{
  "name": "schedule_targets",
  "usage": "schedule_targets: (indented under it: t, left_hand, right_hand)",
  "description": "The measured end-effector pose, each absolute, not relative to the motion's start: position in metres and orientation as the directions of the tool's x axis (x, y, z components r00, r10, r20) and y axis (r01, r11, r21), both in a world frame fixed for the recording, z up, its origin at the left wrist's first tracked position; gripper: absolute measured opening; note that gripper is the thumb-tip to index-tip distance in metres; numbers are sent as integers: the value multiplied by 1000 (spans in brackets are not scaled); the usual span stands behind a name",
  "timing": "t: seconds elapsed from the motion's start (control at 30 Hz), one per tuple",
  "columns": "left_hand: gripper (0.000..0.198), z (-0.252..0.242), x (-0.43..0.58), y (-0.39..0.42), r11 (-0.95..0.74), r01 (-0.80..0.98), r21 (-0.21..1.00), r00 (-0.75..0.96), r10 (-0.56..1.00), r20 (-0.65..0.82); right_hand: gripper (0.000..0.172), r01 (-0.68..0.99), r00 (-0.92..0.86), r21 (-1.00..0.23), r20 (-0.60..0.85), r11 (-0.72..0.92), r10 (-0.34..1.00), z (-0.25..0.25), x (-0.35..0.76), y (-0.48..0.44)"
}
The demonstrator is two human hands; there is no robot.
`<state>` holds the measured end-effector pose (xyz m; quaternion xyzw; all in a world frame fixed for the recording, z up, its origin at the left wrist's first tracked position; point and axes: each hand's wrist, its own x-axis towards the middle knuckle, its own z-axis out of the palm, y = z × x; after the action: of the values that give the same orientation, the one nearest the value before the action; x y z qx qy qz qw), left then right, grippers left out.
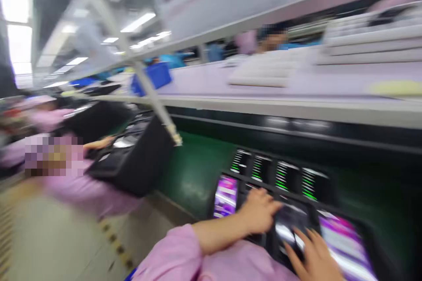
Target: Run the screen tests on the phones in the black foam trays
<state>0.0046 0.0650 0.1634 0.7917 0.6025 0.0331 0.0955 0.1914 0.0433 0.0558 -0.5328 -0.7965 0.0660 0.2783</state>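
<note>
Phone (292, 224) with a dark, glossy screen lay in a black tray (332, 195), between the person's two hands. The left hand (259, 210) sat at its 10 o'clock, fingers half curled over the upper edge. The right hand (313, 257) sat at its 4 o'clock, fingers splayed, with the tips near the lower edge. Both hands were partly open and at or just above the glass, and blur hid whether either had hold of it.

A second phone (226, 197) lay at 9 o'clock, its screen lit in purple and white stripes, and a third phone (346, 246) at 4 o'clock showed the same colours. At 12 o'clock, dark panels (280, 175) carried stacked green and white bars; any writing was too blurred to read. Beyond them curved a green conveyor belt (191, 175), below a white-edged counter (280, 107) with a lilac top that held stacks of white trays (263, 70). A blue plastic crate (153, 78) sat farther along, near a grey metal post (154, 107). At 9 o'clock, well apart, a co-worker (89, 189) in a pink smock reached one hand (99, 142) beside tilted black panels (132, 158).
</note>
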Motion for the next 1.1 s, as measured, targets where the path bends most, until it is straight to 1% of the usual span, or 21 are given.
schedule_targets:
  t: [0.03,0.07,0.13,0.2,0.23,0.27,0.37,0.47,0.53,0.7,0.8,1.0,1.1]
  left_hand:
    - [61,170,4,61,-317,925,210,335,940,-60]
    - [63,170,4,60,-381,895,233,404,913,-58]
    - [65,152,5,68,-481,835,268,511,858,-53]
    - [64,120,6,78,-513,814,271,543,838,-44]
    - [63,102,5,82,-481,842,243,495,869,5]
    - [61,85,3,85,-484,847,219,489,872,36]
    - [56,48,-6,90,-526,837,150,514,851,109]
    - [55,36,-11,88,-516,852,89,495,849,184]
    - [55,37,-9,86,-510,857,76,487,850,202]
    - [55,39,-7,86,-517,851,93,494,847,196]
    - [55,39,-9,89,-523,847,99,504,848,167]
    - [55,38,-9,96,-494,861,121,483,868,114]
    - [55,36,-11,100,-497,851,169,488,868,95]
  right_hand:
    - [36,840,-254,-413,275,352,927,63,196,27]
    - [39,852,-262,-435,127,291,957,71,198,15]
    - [45,882,-186,-433,44,187,982,82,197,8]
    - [54,890,-133,-438,11,125,991,85,198,11]
    - [57,889,-120,-444,8,111,993,85,199,12]
    - [60,887,-111,-451,9,103,994,85,199,11]
    - [65,874,-108,-474,25,107,994,82,198,6]
    - [68,863,-115,-491,43,121,992,80,197,3]
    - [68,858,-114,-498,55,126,992,77,198,3]
    - [63,850,-109,-509,79,134,991,71,199,4]
    - [59,848,-108,-512,88,138,990,70,199,5]
    - [57,851,-101,-506,98,137,990,72,200,6]
    - [60,854,-112,-499,99,146,989,73,199,5]
